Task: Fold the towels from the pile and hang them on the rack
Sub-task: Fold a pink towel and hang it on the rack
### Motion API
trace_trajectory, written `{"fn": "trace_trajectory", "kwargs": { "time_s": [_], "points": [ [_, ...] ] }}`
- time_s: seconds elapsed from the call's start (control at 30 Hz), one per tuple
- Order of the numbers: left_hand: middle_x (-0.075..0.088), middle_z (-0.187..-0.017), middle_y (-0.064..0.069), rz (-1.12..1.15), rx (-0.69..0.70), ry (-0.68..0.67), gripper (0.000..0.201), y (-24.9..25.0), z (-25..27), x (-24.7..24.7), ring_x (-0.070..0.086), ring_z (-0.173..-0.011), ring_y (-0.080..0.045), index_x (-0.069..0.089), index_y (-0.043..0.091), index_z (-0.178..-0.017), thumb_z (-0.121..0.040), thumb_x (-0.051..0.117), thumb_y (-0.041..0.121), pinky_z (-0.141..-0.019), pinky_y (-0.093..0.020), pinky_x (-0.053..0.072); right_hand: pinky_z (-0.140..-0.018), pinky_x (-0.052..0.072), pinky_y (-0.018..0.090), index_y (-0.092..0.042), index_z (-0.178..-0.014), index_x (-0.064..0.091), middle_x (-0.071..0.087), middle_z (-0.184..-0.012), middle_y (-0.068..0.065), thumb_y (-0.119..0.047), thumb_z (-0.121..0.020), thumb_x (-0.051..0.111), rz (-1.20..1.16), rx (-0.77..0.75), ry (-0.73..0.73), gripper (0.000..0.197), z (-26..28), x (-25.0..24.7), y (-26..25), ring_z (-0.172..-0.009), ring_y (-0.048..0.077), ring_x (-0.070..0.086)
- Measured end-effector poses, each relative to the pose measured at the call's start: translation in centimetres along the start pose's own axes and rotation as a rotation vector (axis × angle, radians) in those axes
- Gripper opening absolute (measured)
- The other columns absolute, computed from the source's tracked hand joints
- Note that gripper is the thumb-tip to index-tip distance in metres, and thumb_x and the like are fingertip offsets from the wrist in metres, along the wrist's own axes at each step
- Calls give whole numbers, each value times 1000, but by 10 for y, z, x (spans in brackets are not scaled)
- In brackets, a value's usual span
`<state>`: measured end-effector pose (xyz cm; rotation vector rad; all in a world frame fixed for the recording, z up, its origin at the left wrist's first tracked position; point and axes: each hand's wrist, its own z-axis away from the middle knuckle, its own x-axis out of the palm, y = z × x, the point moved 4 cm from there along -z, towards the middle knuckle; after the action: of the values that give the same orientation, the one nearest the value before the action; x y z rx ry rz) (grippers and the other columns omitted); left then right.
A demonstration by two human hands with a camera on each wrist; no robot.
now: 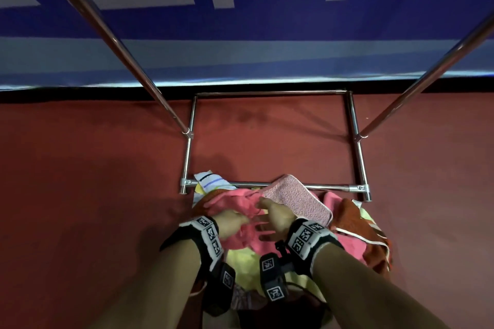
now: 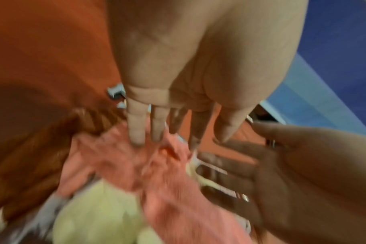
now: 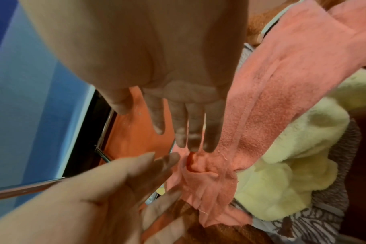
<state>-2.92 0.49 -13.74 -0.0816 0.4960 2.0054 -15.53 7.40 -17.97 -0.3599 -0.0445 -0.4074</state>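
A pile of towels lies on the red floor at the foot of the metal rack (image 1: 331, 187). On top is a crumpled pink towel (image 1: 227, 200) (image 2: 157, 173) (image 3: 272, 99), over a yellow towel (image 1: 240, 262) (image 3: 293, 156). My left hand (image 1: 240, 222) (image 2: 167, 142) has straight fingers, and their tips touch the pink towel. My right hand (image 1: 263, 218) (image 3: 178, 140) is spread just beside it, palm facing the left hand, fingertips at the pink cloth's bunched edge. Neither hand grips anything. The left wrist view is blurred.
A pale pink textured towel (image 1: 296, 200) lies over the rack's front base bar. An orange-brown towel (image 1: 358, 224) sits at the pile's right, a striped cloth (image 1: 208, 181) at its left. Two rack uprights (image 1: 107, 27) (image 1: 427, 75) slant upward. A blue banner (image 1: 240, 21) stands behind.
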Motion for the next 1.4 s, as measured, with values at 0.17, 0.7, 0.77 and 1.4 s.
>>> {"fn": "trace_trajectory", "kwargs": {
  "time_s": [0.17,0.7,0.77,1.4],
  "points": [
    [57,-73,3,12,-9,-15,24,-1,-16,28,53,-60,-6,57,16,-79,-102,50,14,-41,-10,39,-86,57,43,-10,-136,59,65,-124,14,-49,-93,60,24,-29,8,58,-49,6,26,-104,34,66],
    [66,-92,-1,105,94,130,20,-5,16,-10,59,-85,-18,70,11,-101,-100,50,10,-71,-31,48,-74,51,27,1,-118,72,72,-99,9,-9,-90,66,-95,-286,3,30,-13,30,-1,-88,23,63],
    [56,-66,4,211,111,134,19,1,30,-13,54,-62,-14,63,18,-84,-97,53,8,-56,-27,43,-60,50,21,2,-102,77,75,-98,21,1,-85,70,-107,-378,-19,18,9,26,-9,-73,20,64],
    [68,-94,-4,3,915,293,36,111,384,-26,62,-76,-14,63,10,-126,-92,59,-3,-65,-19,50,-68,59,28,-12,-95,72,73,-91,14,14,-94,44,152,-1079,-94,39,436,7,-98,-75,22,71]
  ]
}}
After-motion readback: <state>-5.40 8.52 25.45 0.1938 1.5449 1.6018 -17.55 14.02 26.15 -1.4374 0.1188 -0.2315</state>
